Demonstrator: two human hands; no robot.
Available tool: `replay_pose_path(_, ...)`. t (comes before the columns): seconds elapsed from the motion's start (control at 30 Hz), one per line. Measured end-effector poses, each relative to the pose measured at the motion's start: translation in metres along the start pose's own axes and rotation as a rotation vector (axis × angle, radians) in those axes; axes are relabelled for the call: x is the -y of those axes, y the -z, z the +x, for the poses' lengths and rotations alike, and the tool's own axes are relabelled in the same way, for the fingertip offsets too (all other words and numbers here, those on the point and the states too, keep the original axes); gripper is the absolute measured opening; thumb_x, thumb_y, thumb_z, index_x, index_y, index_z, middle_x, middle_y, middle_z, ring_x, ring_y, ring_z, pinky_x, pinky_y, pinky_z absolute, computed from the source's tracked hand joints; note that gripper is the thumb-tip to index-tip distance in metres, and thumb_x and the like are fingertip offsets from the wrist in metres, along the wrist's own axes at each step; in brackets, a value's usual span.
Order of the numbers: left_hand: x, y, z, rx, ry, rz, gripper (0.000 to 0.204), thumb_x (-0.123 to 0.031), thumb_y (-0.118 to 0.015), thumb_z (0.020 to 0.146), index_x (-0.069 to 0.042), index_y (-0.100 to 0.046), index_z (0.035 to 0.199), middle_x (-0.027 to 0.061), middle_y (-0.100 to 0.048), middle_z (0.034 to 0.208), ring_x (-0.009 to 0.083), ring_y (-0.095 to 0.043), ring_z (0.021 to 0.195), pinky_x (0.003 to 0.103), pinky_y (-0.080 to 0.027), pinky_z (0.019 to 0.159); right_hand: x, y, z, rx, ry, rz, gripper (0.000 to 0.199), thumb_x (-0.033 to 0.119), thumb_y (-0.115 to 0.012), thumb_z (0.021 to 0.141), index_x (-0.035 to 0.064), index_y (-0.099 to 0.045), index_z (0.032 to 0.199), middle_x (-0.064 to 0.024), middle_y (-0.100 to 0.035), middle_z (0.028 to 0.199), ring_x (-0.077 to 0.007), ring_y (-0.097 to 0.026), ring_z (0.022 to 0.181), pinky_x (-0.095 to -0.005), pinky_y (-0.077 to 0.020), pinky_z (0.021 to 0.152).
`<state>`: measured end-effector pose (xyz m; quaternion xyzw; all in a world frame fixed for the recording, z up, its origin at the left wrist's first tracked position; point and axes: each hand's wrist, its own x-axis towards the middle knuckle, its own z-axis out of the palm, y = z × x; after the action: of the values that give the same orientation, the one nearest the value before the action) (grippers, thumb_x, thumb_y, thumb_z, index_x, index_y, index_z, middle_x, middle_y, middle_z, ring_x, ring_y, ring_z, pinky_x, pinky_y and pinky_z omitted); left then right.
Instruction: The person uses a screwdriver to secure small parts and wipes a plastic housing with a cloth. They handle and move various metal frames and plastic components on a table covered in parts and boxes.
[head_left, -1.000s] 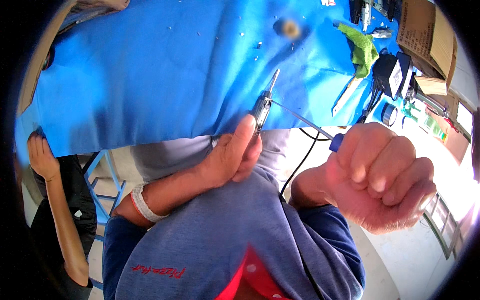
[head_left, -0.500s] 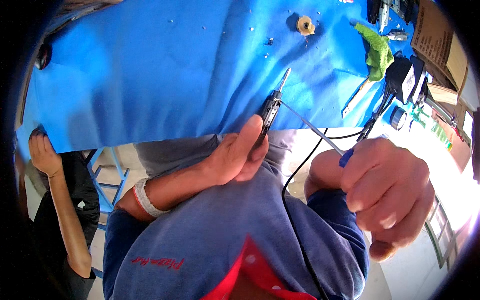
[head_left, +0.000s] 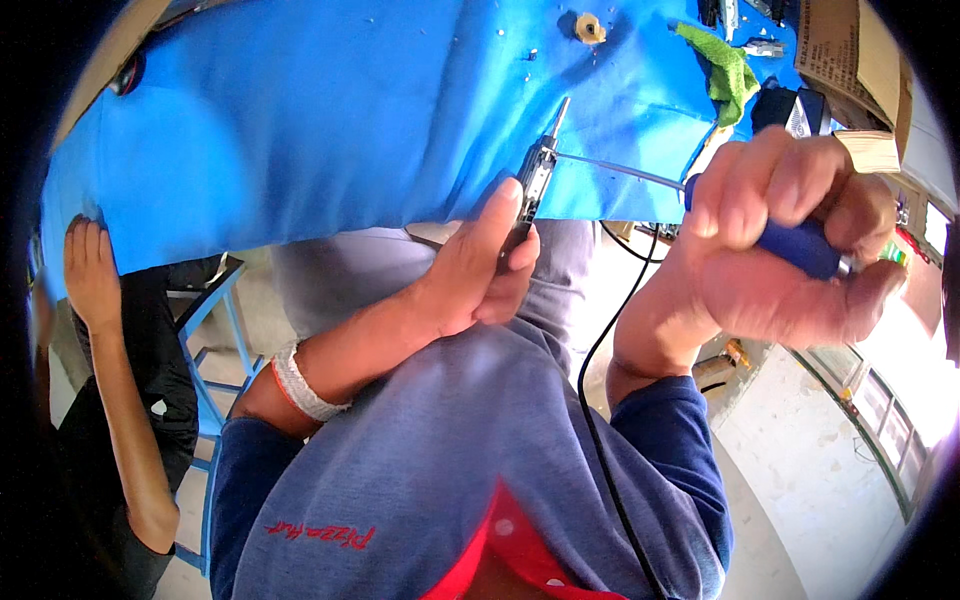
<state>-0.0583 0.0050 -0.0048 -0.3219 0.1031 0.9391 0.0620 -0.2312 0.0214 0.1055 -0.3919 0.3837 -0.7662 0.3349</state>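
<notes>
Right hand (head_left: 790, 240) higher, seemingly closer to left hand (head_left: 480, 265).

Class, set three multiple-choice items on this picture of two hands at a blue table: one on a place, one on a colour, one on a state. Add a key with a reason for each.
1. Where does the green cloth lie?
A. on the blue table top, far right
B. on the floor
C. in the left hand

2. What colour is the screwdriver handle in the right hand?
A. red
B. blue
C. yellow

3. How does the left hand hold the slim metal-tipped tool?
A. lying open beside it
B. pinched, tip up
C. not touching

Key: 1 A, it rests on the blue cover. 2 B, blue shows between the fingers. 3 B, thumb and fingers close round its lower end.
</notes>
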Motion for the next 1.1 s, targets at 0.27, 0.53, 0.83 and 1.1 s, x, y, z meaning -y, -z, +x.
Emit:
replay_pose_path(0.27,0.005,0.000,0.000,0.034,-0.048,-0.021,0.063,-0.071,-0.030,0.091,-0.014,-0.038,0.065,-0.0026,-0.028,0.045,0.0113,-0.026,0.032,0.027,-0.023,0.033,0.003,-0.019,-0.017,-0.227,0.091,-0.350,0.055,0.066,-0.040,0.091,0.0146,-0.032,0.071,-0.0130,-0.051,0.081,-0.0208,-0.051,0.061,-0.0369,-0.0424,0.051)
replay_pose_path(0.53,0.002,0.000,0.001,0.066,-0.022,-0.005,0.063,-0.070,-0.027,0.092,-0.014,-0.037,0.065,-0.0027,-0.027,0.045,0.0110,-0.025,0.032,0.026,-0.022,0.033,-0.002,-0.018,-0.023,-0.271,0.091,-0.101,0.038,0.042,-0.039,0.093,0.0170,-0.034,0.065,0.0008,-0.037,0.057,-0.0123,-0.034,0.046,-0.0289,-0.0266,0.042)
replay_pose_path(0.83,-0.001,-0.002,0.000,0.012,0.030,0.003,0.065,-0.071,-0.025,0.091,-0.013,-0.035,0.063,-0.0012,-0.026,0.044,0.0120,-0.025,0.032,0.027,-0.023,0.032,0.007,-0.013,-0.016,0.078,-0.033,-0.131,0.035,0.039,-0.042,0.091,0.0173,-0.038,0.064,0.0025,-0.041,0.057,-0.0116,-0.038,0.048,-0.0270,-0.0282,0.043)
replay_pose_path(1.1,-0.001,-0.002,-0.002,0.059,0.030,-0.058,0.066,-0.073,-0.027,0.089,-0.014,-0.035,0.063,-0.0013,-0.026,0.044,0.0121,-0.025,0.031,0.027,-0.023,0.032,-0.005,0.008,0.000,0.365,0.049,-0.002,0.032,0.037,-0.048,0.089,0.0172,-0.041,0.065,0.0066,-0.043,0.054,-0.0073,-0.042,0.041,-0.0231,-0.0347,0.038)
